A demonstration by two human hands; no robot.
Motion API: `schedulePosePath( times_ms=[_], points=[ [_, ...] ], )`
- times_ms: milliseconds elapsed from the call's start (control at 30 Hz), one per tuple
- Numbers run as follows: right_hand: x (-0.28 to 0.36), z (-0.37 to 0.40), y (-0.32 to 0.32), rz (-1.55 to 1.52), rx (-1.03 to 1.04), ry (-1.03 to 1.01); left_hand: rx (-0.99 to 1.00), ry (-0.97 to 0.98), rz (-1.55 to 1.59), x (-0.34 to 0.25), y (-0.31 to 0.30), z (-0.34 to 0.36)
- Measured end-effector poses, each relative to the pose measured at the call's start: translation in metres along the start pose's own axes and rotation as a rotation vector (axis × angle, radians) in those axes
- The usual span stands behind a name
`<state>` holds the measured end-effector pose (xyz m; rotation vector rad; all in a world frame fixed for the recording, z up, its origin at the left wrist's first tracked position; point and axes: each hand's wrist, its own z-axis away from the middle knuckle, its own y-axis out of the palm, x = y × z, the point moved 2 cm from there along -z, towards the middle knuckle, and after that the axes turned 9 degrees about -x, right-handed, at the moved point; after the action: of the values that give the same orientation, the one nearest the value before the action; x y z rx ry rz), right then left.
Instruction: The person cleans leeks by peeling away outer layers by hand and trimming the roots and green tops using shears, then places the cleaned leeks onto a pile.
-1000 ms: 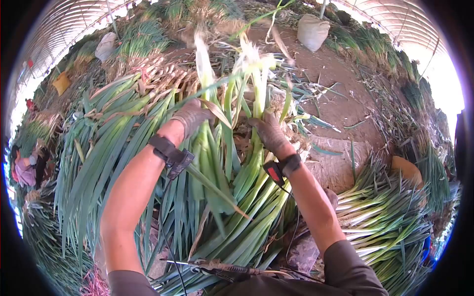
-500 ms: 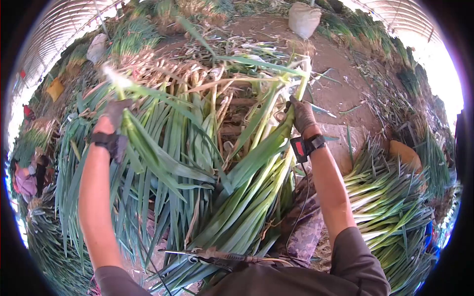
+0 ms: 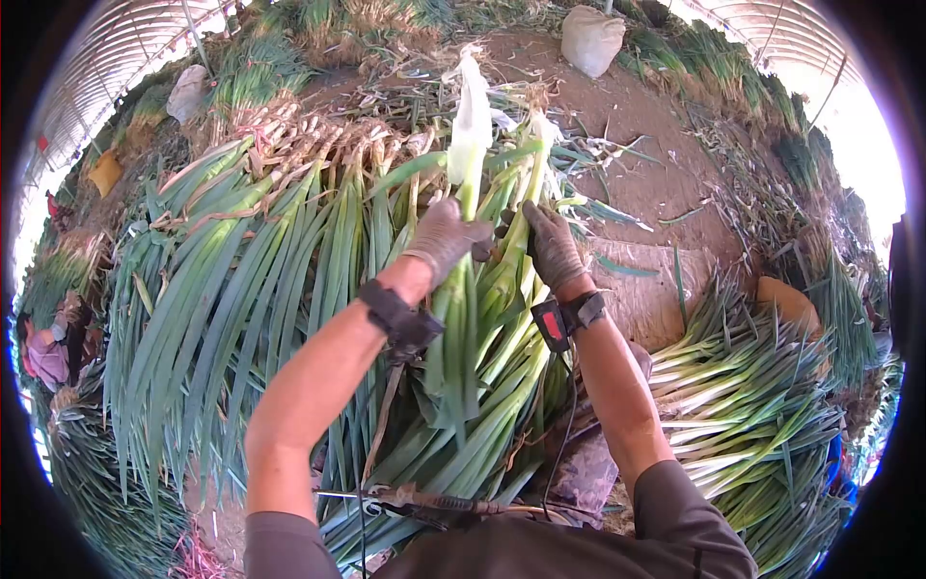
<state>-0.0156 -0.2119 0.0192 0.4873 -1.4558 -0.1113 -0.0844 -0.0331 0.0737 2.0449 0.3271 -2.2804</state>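
Apparently scallion stalks (image 3: 470,135); long, pale-tipped

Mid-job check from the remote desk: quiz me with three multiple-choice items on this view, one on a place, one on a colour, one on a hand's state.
1. Where does the pale sack lie?
A. On the person's lap
B. On the bare soil at the far end
C. On a shelf

2. What colour is the face of the wrist device on the right arm?
A. Blue
B. Yellow
C. Red

3. How is the left hand?
A. Closed round a green onion stalk, white end up
B. Flat on the soil
C. Hanging open, holding nothing

Answers: 1 B, the sack sits on brown earth at the top of the view. 2 C, a red panel shows on it. 3 A, its grip wraps the stalk, beside the right hand, which is closed on a neighbouring stalk.
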Motion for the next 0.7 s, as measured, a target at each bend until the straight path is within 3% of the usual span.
schedulePosePath(
  times_ms=[100, 133, 233, 400, 500, 533, 633, 700],
  points=[
    [0.002, 0.009, -0.006, 0.211, -0.011, -0.129, 0.024, 0.069, -0.099, 0.022, 0.017, -0.013],
    [-0.005, 0.007, -0.008, 0.084, -0.050, 0.013, 0.065, 0.080, -0.133, 0.027, 0.021, -0.014],
    [-0.018, 0.008, -0.016, 0.446, -0.022, -0.054, 0.185, -0.054, -0.150, 0.040, 0.033, -0.010],
    [-0.011, 0.053, 0.001, 0.481, 0.112, 0.061, 0.085, -0.072, -0.064, 0.053, 0.020, 0.005],
    [-0.044, 0.049, -0.002, 0.675, -0.016, -0.160, 0.076, -0.131, 0.005, 0.073, 0.014, 0.006],
    [-0.046, 0.052, 0.002, 0.755, -0.099, -0.324, 0.055, -0.115, -0.048, 0.077, 0.014, 0.006],
    [-0.056, 0.053, 0.007, 0.802, -0.196, -0.304, 0.012, -0.159, -0.121, 0.071, 0.006, 0.019],
    [-0.072, 0.047, 0.003, 0.722, -0.171, -0.186, 0.018, -0.155, -0.130, 0.074, 0.002, 0.025]
  ],
)
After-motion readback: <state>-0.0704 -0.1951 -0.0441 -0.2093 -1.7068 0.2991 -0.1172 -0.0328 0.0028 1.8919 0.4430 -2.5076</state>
